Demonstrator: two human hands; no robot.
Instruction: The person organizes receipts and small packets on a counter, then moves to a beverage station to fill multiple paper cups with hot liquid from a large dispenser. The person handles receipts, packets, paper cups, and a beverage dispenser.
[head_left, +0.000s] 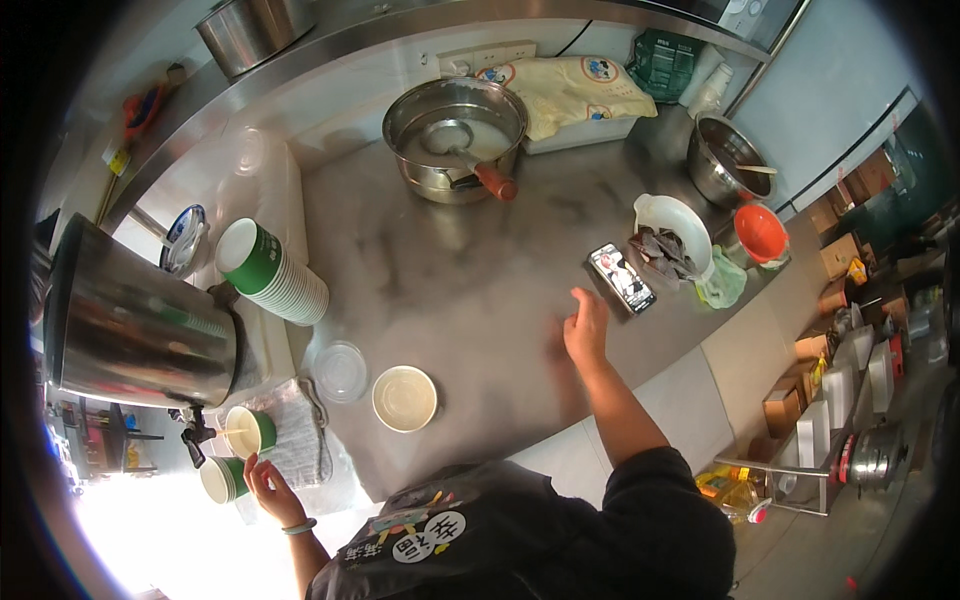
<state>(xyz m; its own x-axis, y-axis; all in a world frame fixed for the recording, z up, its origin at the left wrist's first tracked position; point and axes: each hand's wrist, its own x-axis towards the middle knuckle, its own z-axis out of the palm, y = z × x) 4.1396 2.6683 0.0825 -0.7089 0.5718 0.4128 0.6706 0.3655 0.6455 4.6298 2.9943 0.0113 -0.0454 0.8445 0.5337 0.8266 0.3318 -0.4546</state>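
My left hand (271, 487) is raised beside a green paper cup (251, 433) under the black tap (196, 435) of a steel dispenser (142, 322); a pale stream runs from the tap into the cup. Whether the fingers touch the cup, I cannot tell. My right hand (587, 326) hovers over the steel worktop with fingers bent, holding nothing, just left of a phone (622, 278) with a lit screen. Between the hands stand a pale open paper cup (404, 399) and a clear round plastic lid (340, 372). More stacked green cups (222, 481) stand near my left hand.
A tall stack of paper cups (271, 272) leans at left. At the back are a steel pot (455, 139) with a ladle and a cloth-covered box (577, 97). To the right stand a white bowl (675, 236), an orange-red bowl (760, 233) and another steel pot (731, 161). A grey cloth (296, 442) lies at left.
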